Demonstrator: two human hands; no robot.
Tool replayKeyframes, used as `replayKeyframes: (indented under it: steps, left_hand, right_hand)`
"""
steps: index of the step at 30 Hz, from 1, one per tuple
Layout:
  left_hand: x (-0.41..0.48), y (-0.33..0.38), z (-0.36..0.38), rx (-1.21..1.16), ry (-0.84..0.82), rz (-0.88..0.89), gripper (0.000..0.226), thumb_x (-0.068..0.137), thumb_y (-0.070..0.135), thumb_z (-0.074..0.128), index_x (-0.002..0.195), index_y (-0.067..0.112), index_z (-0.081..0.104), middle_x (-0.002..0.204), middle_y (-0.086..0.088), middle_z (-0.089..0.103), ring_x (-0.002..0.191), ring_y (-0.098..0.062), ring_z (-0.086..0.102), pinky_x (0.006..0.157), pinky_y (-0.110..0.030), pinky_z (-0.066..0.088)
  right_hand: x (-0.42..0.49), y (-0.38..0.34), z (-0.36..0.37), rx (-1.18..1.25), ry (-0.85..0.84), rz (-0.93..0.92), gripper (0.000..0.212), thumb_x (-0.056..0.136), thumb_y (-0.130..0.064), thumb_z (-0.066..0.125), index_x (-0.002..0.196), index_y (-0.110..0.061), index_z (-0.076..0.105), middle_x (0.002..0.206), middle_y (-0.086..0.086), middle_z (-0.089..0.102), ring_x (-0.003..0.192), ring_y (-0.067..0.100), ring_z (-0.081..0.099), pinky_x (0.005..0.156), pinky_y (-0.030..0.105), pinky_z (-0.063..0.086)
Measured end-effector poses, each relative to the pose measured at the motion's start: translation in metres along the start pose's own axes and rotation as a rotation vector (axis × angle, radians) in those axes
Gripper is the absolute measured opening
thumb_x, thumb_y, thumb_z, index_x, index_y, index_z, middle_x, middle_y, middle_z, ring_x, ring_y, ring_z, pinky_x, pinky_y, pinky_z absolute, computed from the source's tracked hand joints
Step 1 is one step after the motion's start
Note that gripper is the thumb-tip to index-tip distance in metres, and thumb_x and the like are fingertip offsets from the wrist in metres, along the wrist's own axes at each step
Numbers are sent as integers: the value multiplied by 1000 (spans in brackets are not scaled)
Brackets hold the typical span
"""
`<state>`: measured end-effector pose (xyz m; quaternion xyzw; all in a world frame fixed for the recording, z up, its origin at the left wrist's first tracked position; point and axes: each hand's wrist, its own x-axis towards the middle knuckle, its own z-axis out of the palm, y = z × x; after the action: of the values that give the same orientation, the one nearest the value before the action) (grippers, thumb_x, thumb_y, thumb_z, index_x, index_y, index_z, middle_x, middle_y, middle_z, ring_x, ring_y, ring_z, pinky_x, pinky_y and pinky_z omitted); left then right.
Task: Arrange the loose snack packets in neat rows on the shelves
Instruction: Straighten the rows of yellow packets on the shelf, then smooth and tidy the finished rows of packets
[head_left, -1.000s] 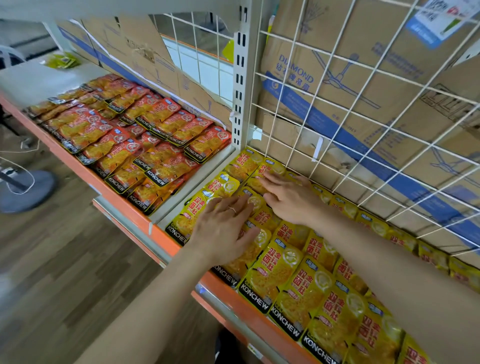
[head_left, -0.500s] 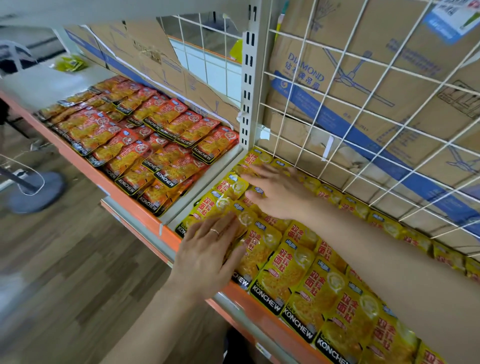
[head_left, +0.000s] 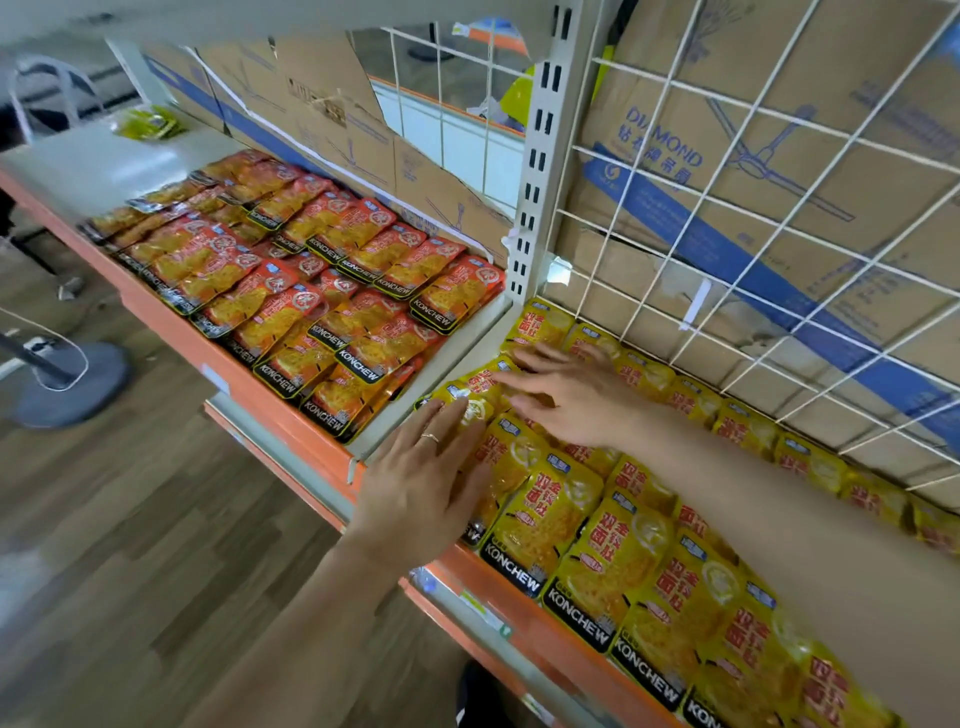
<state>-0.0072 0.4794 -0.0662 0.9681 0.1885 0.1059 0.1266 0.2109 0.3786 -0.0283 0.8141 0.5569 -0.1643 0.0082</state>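
Note:
Yellow KONCHEW snack packets (head_left: 550, 525) lie in overlapping rows on the right shelf section. My left hand (head_left: 421, 488) lies flat, fingers straight, on the packets at the row's left front corner. My right hand (head_left: 571, 400) reaches across farther back with spread fingers pressing on yellow packets near the left end. Red-orange KONCHEW packets (head_left: 322, 291) fill the left shelf section in rows. My right forearm hides several yellow packets on the right.
The shelf has an orange front edge (head_left: 291, 415) and a white slotted upright post (head_left: 535, 171) between the sections. A white wire grid (head_left: 779, 291) with cardboard boxes behind it backs the shelf. A fan base (head_left: 72, 384) stands on the wooden floor at the left.
My left hand slid back toward the shelf's front edge and left corner. My right hand stayed on the back packets with its fingers spread wider. The camera view shifted right.

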Motion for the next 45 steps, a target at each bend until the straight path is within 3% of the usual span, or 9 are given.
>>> replayKeyframes:
  steps: [6, 11, 17, 22, 27, 32, 38, 41, 45]
  left_hand:
    - [15, -4, -13, 1, 15, 47, 50, 97, 55, 37, 128, 27, 66, 144, 0, 55, 131, -33, 50, 92, -51, 52]
    - [37, -6, -17, 67, -164, 29, 62, 93, 67, 29, 143, 37, 51, 160, 0, 35, 142, -32, 35, 104, -50, 43]
    - [38, -6, -12, 95, -187, 42, 67, 91, 68, 26, 148, 39, 44, 161, -2, 33, 135, -32, 40, 106, -46, 37]
    - [44, 3, -13, 103, -221, 38, 75, 85, 71, 18, 152, 40, 36, 162, -2, 30, 133, -31, 38, 106, -44, 34]
    - [33, -4, -8, 30, -199, 48, 66, 91, 69, 25, 151, 44, 35, 163, -2, 27, 142, -29, 32, 108, -47, 37]
    - [27, -11, -5, 29, -179, 88, 62, 94, 66, 30, 150, 40, 40, 159, -7, 37, 135, -32, 41, 101, -49, 43]
    - [28, -10, -6, 7, -215, 86, 66, 92, 67, 26, 149, 37, 40, 161, -9, 31, 137, -35, 36, 106, -50, 38]
    - [29, -10, -7, 14, -221, 84, 70, 91, 68, 21, 152, 39, 36, 164, -6, 25, 139, -31, 33, 109, -48, 34]
    - [28, -11, -6, 27, -215, 84, 70, 91, 69, 17, 155, 43, 27, 165, -4, 22, 139, -29, 29, 114, -46, 30]
  right_hand:
    - [2, -3, -2, -17, -20, 36, 47, 102, -61, 19, 149, -56, 22, 165, -15, 5, 152, 9, 2, 118, 54, 4]
    - [3, -11, -2, -20, -13, 73, 49, 103, -58, 17, 151, -52, 20, 166, -13, 6, 152, 9, 1, 117, 59, 8]
    - [-3, -14, 0, 5, -21, 93, 53, 103, -57, 16, 154, -46, 18, 166, -11, 2, 152, 12, 1, 115, 62, 10]
    - [2, -7, -5, -2, -15, 111, 53, 99, -64, 13, 151, -54, 20, 166, -10, 4, 152, 15, 1, 116, 62, 9]
    - [7, 2, -1, -26, -40, 117, 50, 99, -64, 6, 148, -59, 12, 166, -12, -2, 153, 11, -6, 117, 59, 6]
    - [7, -6, -3, -72, -39, 161, 51, 98, -64, 5, 149, -58, 8, 166, -10, -4, 153, 14, -5, 116, 60, 8]
    - [-2, -26, 1, -18, -63, 224, 61, 96, -68, 5, 154, -49, 3, 167, 0, -7, 153, 23, -8, 115, 61, 5]
    - [0, -32, -7, 45, -42, 239, 57, 100, -62, 9, 155, -47, 9, 167, 2, -2, 153, 26, -1, 116, 60, 8]
    - [22, -6, -16, 59, 83, 196, 47, 105, -31, 26, 151, -36, 33, 165, -2, 16, 151, 22, 16, 120, 50, 18]
